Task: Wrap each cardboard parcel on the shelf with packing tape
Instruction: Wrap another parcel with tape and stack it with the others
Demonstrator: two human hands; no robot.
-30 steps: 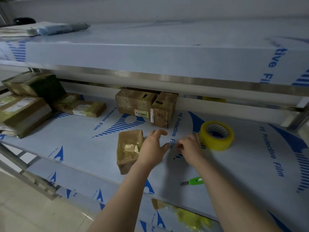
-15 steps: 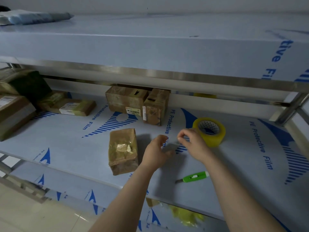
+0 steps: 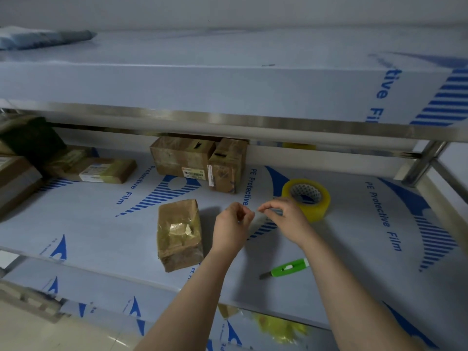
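Brown cardboard parcel (image 3: 179,234), glossy with tape, lies near the front of the film-covered steel shelf (image 3: 101,224). Just beside it on the right, the left hand (image 3: 231,224) and right hand (image 3: 286,219) meet, fingers curled, thumb and forefinger tips nearly closed. Whether they pinch anything cannot be told. A yellowish roll of packing tape (image 3: 307,200) lies behind the right hand.

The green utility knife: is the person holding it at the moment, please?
No, the green utility knife lies untouched on the shelf, nothing gripping it.
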